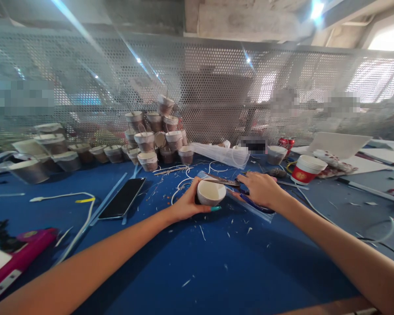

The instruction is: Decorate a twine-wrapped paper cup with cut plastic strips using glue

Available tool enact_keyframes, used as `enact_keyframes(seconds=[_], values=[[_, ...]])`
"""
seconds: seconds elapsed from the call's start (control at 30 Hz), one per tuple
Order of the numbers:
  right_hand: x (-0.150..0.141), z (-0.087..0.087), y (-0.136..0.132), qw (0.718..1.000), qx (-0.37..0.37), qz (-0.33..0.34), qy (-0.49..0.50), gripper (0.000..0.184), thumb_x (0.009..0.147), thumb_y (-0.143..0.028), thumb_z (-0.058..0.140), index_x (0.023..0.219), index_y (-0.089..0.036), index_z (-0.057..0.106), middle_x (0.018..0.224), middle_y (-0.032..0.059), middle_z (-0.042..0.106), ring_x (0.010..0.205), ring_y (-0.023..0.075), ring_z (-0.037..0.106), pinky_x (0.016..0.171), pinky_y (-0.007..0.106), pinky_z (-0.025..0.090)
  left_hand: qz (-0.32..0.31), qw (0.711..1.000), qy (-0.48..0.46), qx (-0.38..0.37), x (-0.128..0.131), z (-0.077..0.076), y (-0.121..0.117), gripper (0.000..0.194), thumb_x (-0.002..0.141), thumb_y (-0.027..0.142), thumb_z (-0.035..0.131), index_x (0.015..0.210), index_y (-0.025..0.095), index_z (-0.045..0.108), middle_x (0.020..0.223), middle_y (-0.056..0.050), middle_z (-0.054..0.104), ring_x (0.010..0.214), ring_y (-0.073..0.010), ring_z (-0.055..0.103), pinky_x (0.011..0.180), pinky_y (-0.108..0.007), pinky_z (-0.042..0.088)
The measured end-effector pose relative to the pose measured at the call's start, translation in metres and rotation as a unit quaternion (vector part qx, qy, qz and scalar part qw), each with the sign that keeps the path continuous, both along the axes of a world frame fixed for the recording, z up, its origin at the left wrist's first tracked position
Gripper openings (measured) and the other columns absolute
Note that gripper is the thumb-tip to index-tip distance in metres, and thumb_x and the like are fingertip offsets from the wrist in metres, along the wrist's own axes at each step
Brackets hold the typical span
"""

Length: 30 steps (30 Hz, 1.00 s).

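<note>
Small pale cup (211,200), just right of the frame's centre, upright with its mouth facing up and tipped slightly toward the viewer. The left hand (189,202) holds it from the left, fingers around the far side and the thumb, with a teal nail, along the lower front. The right hand (261,189), right of centre, is closed about the blue handles of a pair of scissors (230,182). The blades point left and overlap the cup's far rim in this view; whether they touch it cannot be told. Clear plastic strips (262,214) lie beneath the scissors.

Surroundings: a blue tabletop (216,267) fills the lower frame, strewn with pale scraps (186,283). A dark-screened phone (123,199) lies left of centre; farther left runs a white cable (89,209) with a yellow tag. A magenta power strip (22,258) occupies the lower left edge. Stacked cups (145,142) rise left of the upper centre, with a row of others continuing toward the left edge. A red-and-white cup (304,173) stands at right, with a red can (290,143) behind it. A perforated metal panel (213,87) spans the background.
</note>
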State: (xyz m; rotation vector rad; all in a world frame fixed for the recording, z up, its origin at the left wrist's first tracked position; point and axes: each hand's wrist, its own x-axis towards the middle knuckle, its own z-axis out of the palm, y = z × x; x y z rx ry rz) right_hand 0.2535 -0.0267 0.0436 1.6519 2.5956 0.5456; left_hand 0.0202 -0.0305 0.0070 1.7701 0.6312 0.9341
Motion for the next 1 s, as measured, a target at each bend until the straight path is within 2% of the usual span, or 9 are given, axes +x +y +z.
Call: enact_keyframes(seconds=[0.57,1.0], values=[[0.0018,-0.0057,0.0026,0.999,0.022,0.017,0.02,0.054,0.081,-0.059,0.026,0.101,-0.017,0.055,0.087,0.0116,0.063,0.082,0.0234,0.058,0.069,0.031,0.038,0.002,1.0,-0.013,-0.025,-0.001,-0.0007,0.0003,0.065,0.056,0.018,0.073,0.11,0.023,0.037,0.118,-0.005,0.046,0.115,-0.0246,0.041,0.096,-0.04,0.032],[0.0012,-0.008,0.003,0.999,0.025,0.019,0.014,0.051,0.082,-0.057,0.024,0.097,-0.019,0.055,0.084,0.0106,0.065,0.079,0.0245,0.059,0.065,0.03,0.038,0.019,0.998,-0.013,-0.054,-0.0004,0.0017,-0.0025,0.062,0.054,0.019,0.075,0.104,0.022,0.037,0.11,-0.004,0.049,0.11,-0.0228,0.044,0.095,-0.041,0.033]])
